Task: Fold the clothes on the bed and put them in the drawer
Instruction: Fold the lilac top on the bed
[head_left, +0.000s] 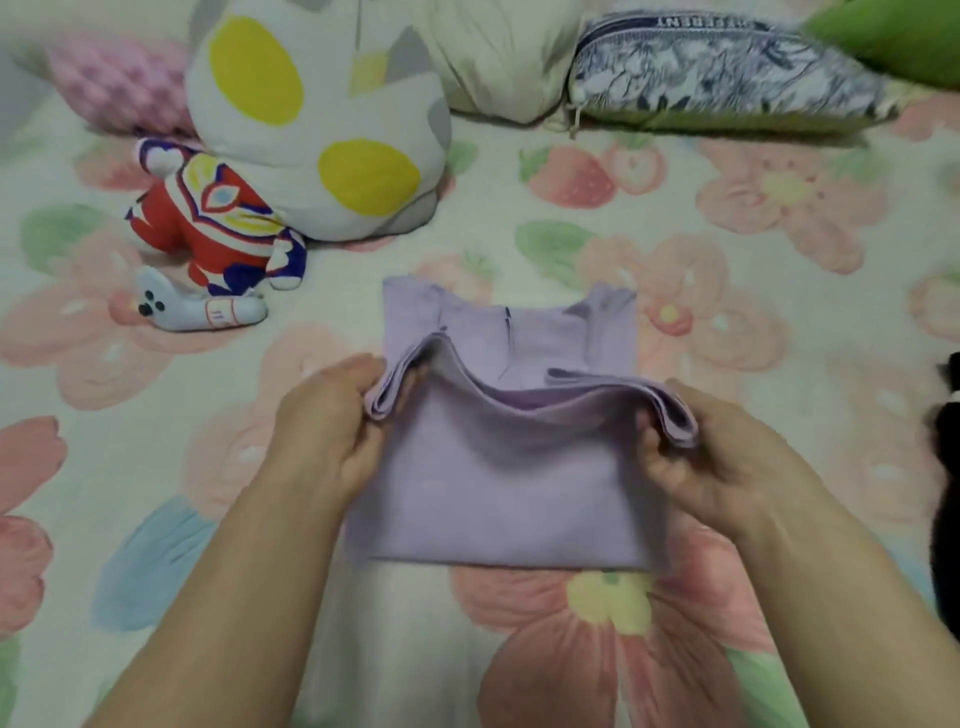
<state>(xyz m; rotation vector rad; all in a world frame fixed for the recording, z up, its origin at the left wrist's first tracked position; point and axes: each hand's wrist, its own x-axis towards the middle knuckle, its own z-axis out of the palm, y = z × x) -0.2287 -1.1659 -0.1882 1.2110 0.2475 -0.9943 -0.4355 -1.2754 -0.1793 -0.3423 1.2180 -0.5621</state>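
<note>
A lilac garment (509, 488) lies partly folded on the flowered bedspread (779, 218) in the middle of the view. Its near half is doubled up over the far half, whose neckline and shoulders still show beyond. My left hand (332, 431) pinches the left end of the folded layers. My right hand (727, 452) pinches the right end, and the raised edge sags between the two hands. No drawer is in view.
A white plush with yellow spots (317, 119) and a red and blue figure toy (213, 223) sit at the far left, with a small grey toy (197, 309) beside them. Pillows (717, 73) line the far edge. A black object (948, 467) lies at the right border.
</note>
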